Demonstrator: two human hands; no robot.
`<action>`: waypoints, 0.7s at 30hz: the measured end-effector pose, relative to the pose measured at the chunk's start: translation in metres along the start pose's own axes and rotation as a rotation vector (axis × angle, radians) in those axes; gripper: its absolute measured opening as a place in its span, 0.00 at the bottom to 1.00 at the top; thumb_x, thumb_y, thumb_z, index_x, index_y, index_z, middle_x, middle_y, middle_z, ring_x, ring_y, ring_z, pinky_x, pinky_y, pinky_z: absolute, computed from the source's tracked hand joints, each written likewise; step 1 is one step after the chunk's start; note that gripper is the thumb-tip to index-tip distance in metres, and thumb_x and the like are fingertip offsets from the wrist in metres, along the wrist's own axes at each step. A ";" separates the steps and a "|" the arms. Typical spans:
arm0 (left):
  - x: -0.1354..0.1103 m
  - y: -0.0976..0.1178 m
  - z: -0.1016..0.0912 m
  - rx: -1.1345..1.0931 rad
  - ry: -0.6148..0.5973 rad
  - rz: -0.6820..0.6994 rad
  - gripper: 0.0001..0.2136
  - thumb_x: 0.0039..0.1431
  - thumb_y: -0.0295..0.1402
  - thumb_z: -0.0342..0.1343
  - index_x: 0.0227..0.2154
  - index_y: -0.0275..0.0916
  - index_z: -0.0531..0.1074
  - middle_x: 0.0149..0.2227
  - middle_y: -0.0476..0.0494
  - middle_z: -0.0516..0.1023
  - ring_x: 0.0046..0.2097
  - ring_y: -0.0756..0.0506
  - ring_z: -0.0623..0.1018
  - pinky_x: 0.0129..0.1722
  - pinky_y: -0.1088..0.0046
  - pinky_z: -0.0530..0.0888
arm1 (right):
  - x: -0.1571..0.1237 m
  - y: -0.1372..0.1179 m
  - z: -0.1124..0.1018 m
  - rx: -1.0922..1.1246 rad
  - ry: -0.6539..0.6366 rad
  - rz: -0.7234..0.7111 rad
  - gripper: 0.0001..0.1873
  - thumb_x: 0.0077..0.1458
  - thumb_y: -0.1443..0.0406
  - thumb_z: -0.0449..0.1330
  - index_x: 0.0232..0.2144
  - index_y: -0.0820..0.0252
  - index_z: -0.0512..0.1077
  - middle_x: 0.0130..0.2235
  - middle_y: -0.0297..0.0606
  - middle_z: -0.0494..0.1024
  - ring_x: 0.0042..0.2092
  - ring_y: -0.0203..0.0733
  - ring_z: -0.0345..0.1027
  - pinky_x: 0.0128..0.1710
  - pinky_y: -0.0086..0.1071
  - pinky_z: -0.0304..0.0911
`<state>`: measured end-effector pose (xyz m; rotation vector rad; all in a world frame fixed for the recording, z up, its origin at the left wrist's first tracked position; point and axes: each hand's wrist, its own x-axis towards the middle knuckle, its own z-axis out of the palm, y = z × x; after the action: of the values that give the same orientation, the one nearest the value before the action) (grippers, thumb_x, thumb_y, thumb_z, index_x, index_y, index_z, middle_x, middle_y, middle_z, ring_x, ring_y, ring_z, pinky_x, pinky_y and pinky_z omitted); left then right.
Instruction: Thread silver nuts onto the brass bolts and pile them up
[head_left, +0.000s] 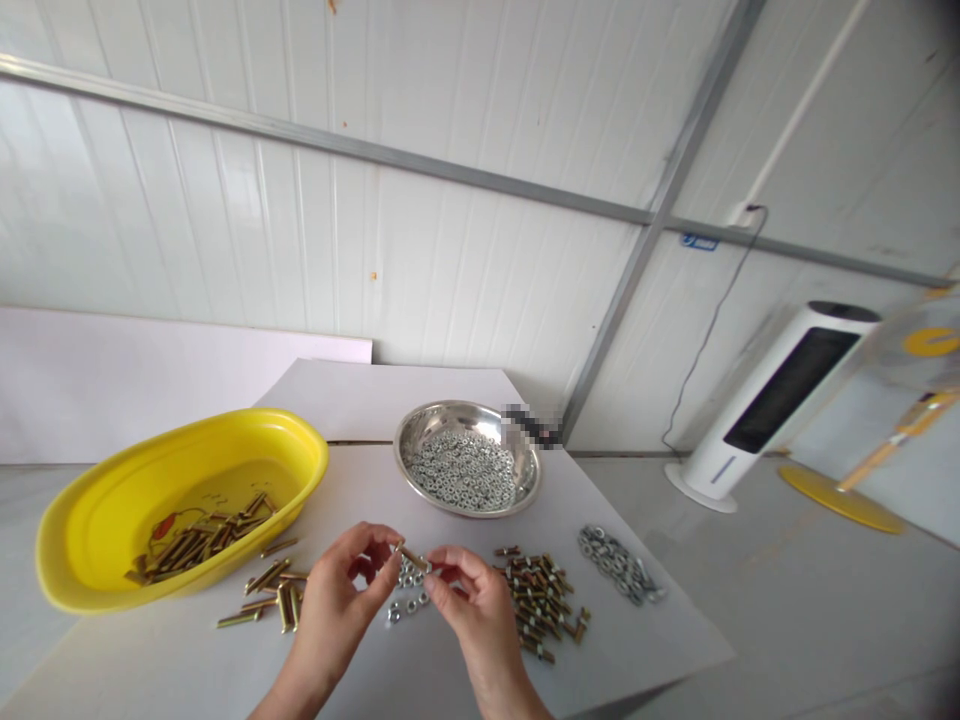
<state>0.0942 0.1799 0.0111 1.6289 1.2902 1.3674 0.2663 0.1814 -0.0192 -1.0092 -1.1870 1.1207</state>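
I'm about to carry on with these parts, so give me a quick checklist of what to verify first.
1. Bolt held securely: ok. The brass-coloured bolt is pinched between the left hand and the right hand.
2. Nut on the bolt: cannot tell. The hands hide most of it.
3. Loose nuts within reach: ok. A small group lies just below the hands.
4. Spare nuts: ok. The steel bowl is well filled.
5. Bolts all in the yellow plastic basin: not ok. Loose bolts lie beside it, and a pile lies right of the hands.
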 end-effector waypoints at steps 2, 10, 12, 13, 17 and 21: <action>-0.001 0.000 0.000 -0.023 -0.027 -0.005 0.07 0.57 0.37 0.59 0.35 0.41 0.76 0.31 0.45 0.79 0.33 0.44 0.79 0.35 0.71 0.77 | -0.001 -0.002 -0.002 -0.077 0.019 -0.039 0.16 0.47 0.57 0.70 0.36 0.62 0.81 0.33 0.43 0.82 0.31 0.43 0.72 0.28 0.30 0.66; -0.005 -0.001 0.001 -0.118 -0.137 -0.075 0.06 0.57 0.37 0.61 0.35 0.41 0.75 0.29 0.46 0.81 0.31 0.44 0.80 0.32 0.74 0.75 | 0.001 -0.010 -0.009 -0.072 -0.003 -0.042 0.15 0.46 0.58 0.70 0.36 0.61 0.81 0.34 0.43 0.82 0.32 0.43 0.72 0.30 0.31 0.67; -0.005 0.004 -0.001 -0.057 -0.155 -0.047 0.05 0.57 0.36 0.61 0.33 0.42 0.74 0.27 0.48 0.79 0.29 0.46 0.78 0.30 0.75 0.73 | 0.002 -0.012 -0.010 -0.066 -0.023 -0.049 0.16 0.47 0.57 0.70 0.37 0.61 0.81 0.34 0.43 0.82 0.32 0.43 0.72 0.31 0.31 0.67; -0.005 0.007 -0.002 -0.017 -0.166 -0.027 0.04 0.57 0.35 0.61 0.32 0.42 0.74 0.26 0.49 0.78 0.28 0.46 0.76 0.30 0.76 0.72 | 0.002 -0.013 -0.011 -0.067 -0.036 -0.051 0.17 0.48 0.57 0.70 0.37 0.61 0.81 0.34 0.43 0.82 0.32 0.43 0.72 0.31 0.31 0.67; -0.007 0.020 -0.007 0.094 -0.244 0.023 0.05 0.62 0.34 0.55 0.30 0.43 0.69 0.25 0.51 0.74 0.28 0.47 0.73 0.29 0.76 0.67 | 0.001 -0.018 -0.014 -0.083 -0.098 -0.049 0.16 0.49 0.55 0.69 0.37 0.60 0.81 0.34 0.43 0.82 0.34 0.44 0.72 0.32 0.31 0.66; -0.011 0.026 -0.009 0.140 -0.316 0.013 0.10 0.67 0.37 0.48 0.29 0.44 0.65 0.24 0.51 0.71 0.27 0.46 0.71 0.29 0.75 0.64 | 0.001 -0.021 -0.016 -0.049 -0.128 -0.016 0.15 0.50 0.56 0.69 0.37 0.60 0.81 0.34 0.41 0.81 0.35 0.44 0.73 0.31 0.29 0.66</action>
<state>0.0933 0.1600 0.0335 1.8629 1.2075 0.9943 0.2845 0.1783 -0.0006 -0.9750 -1.3279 1.1629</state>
